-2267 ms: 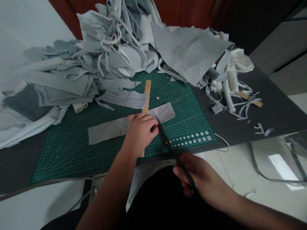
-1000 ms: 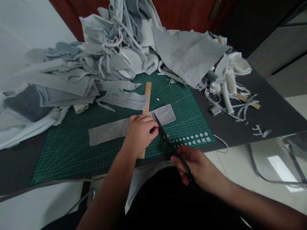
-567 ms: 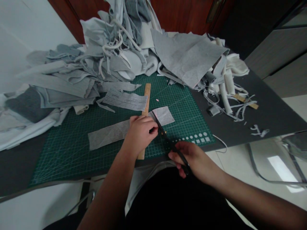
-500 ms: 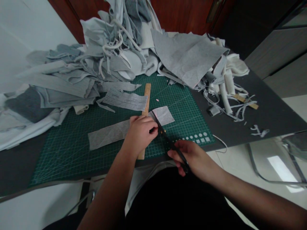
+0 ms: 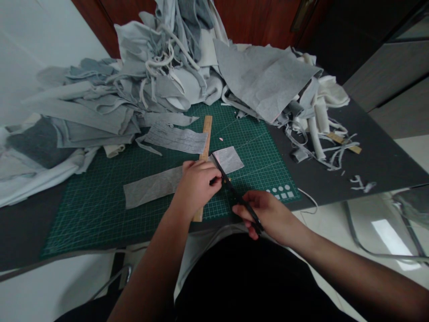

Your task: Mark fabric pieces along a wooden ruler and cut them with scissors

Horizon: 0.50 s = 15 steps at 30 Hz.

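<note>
At frame centre, your left hand presses the long grey fabric strip, presumably steadying it; whether it pinches is hidden. Right of centre, lower down, your right hand grips long black scissors, angled across the strip.

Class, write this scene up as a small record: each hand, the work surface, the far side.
Left hand: curled over a long grey fabric strip and a yellow wooden ruler
Right hand: gripping long black scissors, blades reaching the strip
Surface: green gridded cutting mat on a dark grey table
Far side: heap of grey and white fabric pieces
</note>
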Available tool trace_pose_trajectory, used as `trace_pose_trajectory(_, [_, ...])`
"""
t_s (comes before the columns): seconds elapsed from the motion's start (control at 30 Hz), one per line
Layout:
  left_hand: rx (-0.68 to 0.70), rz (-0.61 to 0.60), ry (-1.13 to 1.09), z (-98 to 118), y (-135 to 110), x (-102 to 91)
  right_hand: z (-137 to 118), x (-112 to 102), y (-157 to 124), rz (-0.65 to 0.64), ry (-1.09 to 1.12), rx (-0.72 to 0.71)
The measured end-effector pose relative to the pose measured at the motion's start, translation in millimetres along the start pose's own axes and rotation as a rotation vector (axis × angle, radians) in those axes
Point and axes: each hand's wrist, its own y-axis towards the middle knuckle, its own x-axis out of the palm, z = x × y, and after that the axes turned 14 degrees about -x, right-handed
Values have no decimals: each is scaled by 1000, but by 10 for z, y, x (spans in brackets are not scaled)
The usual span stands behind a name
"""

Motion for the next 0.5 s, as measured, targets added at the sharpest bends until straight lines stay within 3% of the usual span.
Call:
trace_pose_trajectory(0.23, [-4, -1, 4, -9, 7, -14, -141, 31, 118, -9, -30, -3])
trace_pose_trajectory(0.5, [-23, -10, -34, 1, 9, -41, -71, 17, 139, -22, 3, -53])
